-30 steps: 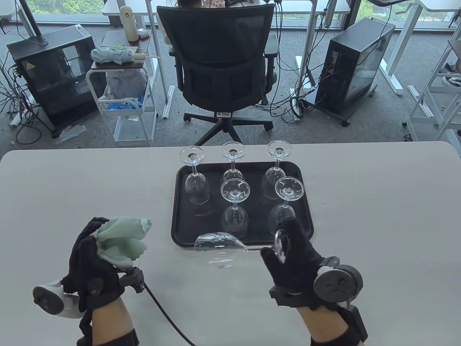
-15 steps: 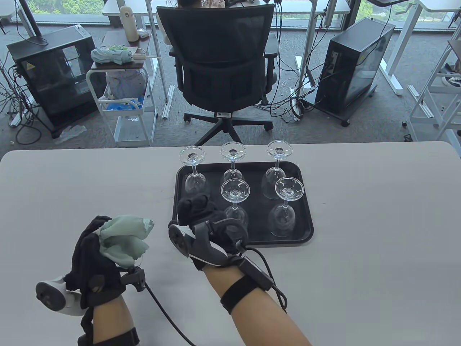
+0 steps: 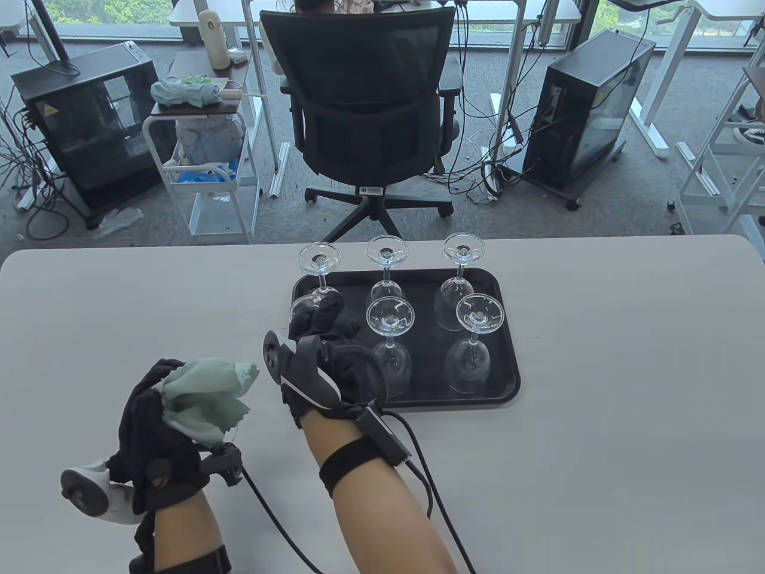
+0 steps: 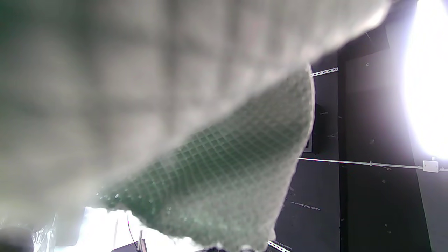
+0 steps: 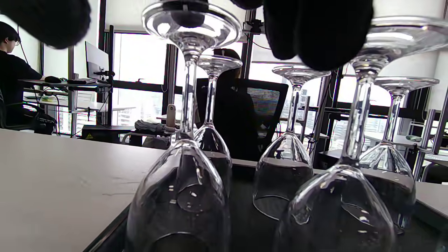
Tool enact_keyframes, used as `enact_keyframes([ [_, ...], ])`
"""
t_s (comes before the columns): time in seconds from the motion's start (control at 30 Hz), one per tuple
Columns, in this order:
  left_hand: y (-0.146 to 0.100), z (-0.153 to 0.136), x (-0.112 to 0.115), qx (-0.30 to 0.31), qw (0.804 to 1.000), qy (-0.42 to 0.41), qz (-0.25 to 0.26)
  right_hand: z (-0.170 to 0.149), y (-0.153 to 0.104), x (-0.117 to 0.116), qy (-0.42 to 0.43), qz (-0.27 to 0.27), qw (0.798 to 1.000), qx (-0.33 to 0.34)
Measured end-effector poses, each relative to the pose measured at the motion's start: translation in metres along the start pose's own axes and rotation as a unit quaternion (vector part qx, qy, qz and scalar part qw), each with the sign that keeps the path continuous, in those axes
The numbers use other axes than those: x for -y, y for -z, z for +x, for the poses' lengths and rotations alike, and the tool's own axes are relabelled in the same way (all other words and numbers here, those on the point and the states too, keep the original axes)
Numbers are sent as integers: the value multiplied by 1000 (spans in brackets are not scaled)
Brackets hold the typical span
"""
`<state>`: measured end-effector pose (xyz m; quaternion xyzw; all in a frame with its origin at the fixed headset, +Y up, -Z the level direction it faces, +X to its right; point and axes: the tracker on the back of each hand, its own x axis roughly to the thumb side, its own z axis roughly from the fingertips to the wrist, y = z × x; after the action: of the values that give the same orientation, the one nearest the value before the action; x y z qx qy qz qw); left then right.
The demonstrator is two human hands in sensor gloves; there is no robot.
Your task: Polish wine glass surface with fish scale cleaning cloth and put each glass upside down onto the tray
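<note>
A black tray [image 3: 508,371] in the middle of the table carries upside-down wine glasses [image 3: 389,317]. My right hand [image 3: 317,315] reaches over the tray's front left corner, its fingers curled on the foot of one more inverted wine glass [image 3: 300,308]. In the right wrist view this glass [image 5: 182,196] stands rim-down on the tray, with my gloved fingers [image 5: 315,31] over its foot. My left hand [image 3: 155,412] rests palm up at the lower left and grips a bunched pale green cloth [image 3: 206,397]. The cloth [image 4: 224,168] fills most of the left wrist view.
Three inverted glasses [image 3: 460,251] line the tray's far side and two [image 3: 478,317] stand nearer. A cable [image 3: 281,520] trails from my left wrist across the table. A black office chair [image 3: 364,101] stands beyond the far edge.
My right hand, which held the glass sideways by its foot in front of the tray, has turned it over and carried it left onto the tray's front left corner. My left hand stayed put.
</note>
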<state>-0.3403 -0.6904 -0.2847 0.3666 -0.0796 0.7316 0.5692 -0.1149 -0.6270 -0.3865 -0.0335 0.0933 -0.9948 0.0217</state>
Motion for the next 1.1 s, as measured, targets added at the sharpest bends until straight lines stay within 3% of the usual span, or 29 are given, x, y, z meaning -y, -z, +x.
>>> enact_keyframes([
  [0.1, 0, 0, 0, -1, 1000, 0, 0, 3, -9, 13, -11, 9, 1000, 8],
  [0.23, -1, 1, 0, -2, 1000, 1, 3, -9, -37, 61, 84, -18, 992, 88],
  [0.3, 0, 0, 0, -3, 1000, -2, 0, -38, -57, 93, 151, -36, 977, 146],
  [0.37, 0, 0, 2, -3, 1000, -1, 0, -88, -74, 124, 184, -113, 961, 174],
  [0.43, -1, 0, 4, -3, 1000, 2, -4, -140, -77, 135, 208, -164, 945, 192],
  [0.47, -1, 0, 5, -3, 1000, 2, -5, -172, -75, 134, 216, -181, 944, 170],
  [0.57, -2, -1, 8, -5, 1000, 6, -8, -252, -65, 105, 222, -167, 954, 112],
  [0.63, -2, -2, 10, -7, 1000, 7, -12, -305, -62, 62, 243, -155, 957, 38],
  [0.73, -3, -4, 13, -12, 1000, 17, -15, -348, -68, -3, 290, -141, 946, -15],
  [0.87, -3, -11, 15, -22, 999, 37, -18, -356, -73, -67, 281, -84, 955, -34],
  [0.93, -2, -15, 16, -29, 998, 50, -21, -353, -75, -87, 269, -69, 960, -23],
  [1.03, -3, -23, 18, -44, 996, 80, -19, -349, -72, -90, 281, -40, 959, -8],
  [1.1, 4, -31, 22, -67, 992, 102, -18, -346, -74, -90, 284, -57, 957, -8],
])
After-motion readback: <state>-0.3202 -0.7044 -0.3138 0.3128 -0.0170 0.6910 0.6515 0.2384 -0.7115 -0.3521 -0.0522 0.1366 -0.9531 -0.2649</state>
